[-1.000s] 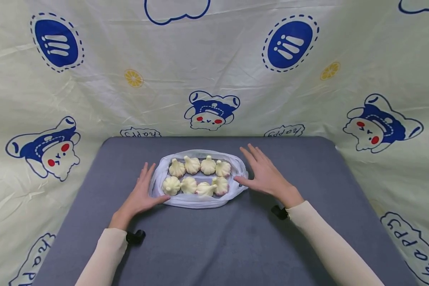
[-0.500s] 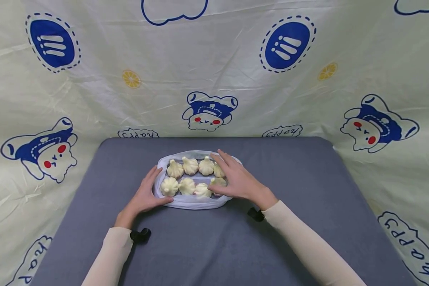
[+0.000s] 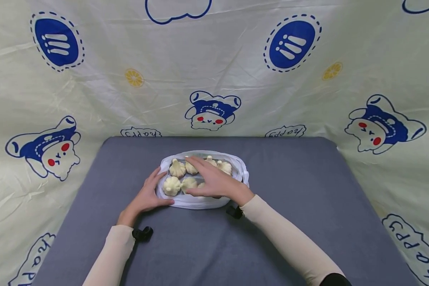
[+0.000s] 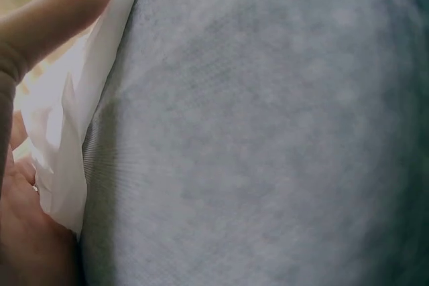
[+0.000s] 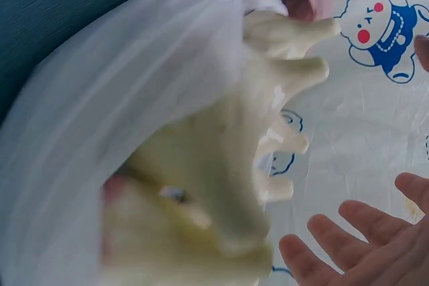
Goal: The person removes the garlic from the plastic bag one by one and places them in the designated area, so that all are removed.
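Pale printed cloth (image 3: 228, 51) hangs behind a dark grey tabletop (image 3: 289, 171), on which a white plastic bag (image 3: 196, 204) lies with its mouth open upward and garlic bulbs (image 3: 171, 186) inside it. At the bag's left end, the left hand (image 3: 147, 197) is spread, thumb and fingers apart along the rim. Over the bag's middle and right part, the right hand (image 3: 214, 180) is spread too, thumb apart from straight fingers; it hides some bulbs, and whether it touches any cannot be told. Pressing down from there could knock bulbs out of line, since they are round and sit close together. Their upright stalks (image 5: 301, 68) might catch a finger, and one bulb could then tip against its neighbours. Thin, creased plastic is probably the weaker point: should the left hand push inward, the bag's rim could fold over the bulbs; should it lift, they could slide toward the bag's right end.
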### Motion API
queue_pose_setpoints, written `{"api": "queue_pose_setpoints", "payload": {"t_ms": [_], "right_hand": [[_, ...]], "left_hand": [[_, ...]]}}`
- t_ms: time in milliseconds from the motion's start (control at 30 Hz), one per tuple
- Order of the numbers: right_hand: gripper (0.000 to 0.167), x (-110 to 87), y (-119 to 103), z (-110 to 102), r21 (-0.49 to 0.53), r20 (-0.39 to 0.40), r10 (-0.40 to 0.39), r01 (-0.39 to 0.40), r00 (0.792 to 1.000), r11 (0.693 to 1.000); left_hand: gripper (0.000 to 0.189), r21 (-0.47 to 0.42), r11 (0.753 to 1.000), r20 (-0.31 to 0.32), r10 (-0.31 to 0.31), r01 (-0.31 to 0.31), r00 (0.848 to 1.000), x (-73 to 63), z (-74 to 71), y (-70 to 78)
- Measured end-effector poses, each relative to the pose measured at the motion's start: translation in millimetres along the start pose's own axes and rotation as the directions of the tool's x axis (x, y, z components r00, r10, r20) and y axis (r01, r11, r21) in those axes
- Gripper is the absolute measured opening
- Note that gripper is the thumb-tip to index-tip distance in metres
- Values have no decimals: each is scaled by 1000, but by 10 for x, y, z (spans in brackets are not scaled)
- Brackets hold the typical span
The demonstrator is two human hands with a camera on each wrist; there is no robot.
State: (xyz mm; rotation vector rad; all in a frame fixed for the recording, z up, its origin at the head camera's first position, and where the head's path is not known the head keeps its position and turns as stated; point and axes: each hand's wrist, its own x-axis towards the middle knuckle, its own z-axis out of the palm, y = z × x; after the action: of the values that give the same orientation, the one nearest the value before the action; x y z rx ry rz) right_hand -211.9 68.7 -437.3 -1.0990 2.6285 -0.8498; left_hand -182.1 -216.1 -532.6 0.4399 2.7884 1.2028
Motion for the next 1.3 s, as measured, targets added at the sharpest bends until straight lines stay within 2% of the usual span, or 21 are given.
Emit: {"api": "queue_pose_setpoints", "payload": {"t_ms": [167, 400, 700, 1133, 1300], "right_hand": [[95, 140, -65, 94, 40, 28, -40, 39, 999, 998], [91, 294, -101, 237, 38, 71, -74, 71, 995, 997], [87, 419, -111, 367, 56, 98, -63, 58, 993, 997], [67, 507, -49, 467, 25, 81, -54, 52, 995, 998], [59, 557, -8, 528, -37, 76, -66, 69, 995, 997]], "left_hand": [[104, -9, 1000, -2, -4, 4, 1000, 1, 14, -7], [105, 1, 1000, 6, -13, 13, 1000, 8, 30, -9], [106, 3, 1000, 10, -26, 26, 1000, 11, 26, -1], [104, -10, 1000, 2, -20, 20, 1000, 15, 27, 12], [105, -3, 1000, 1, -17, 17, 1000, 11, 30, 0]]}}
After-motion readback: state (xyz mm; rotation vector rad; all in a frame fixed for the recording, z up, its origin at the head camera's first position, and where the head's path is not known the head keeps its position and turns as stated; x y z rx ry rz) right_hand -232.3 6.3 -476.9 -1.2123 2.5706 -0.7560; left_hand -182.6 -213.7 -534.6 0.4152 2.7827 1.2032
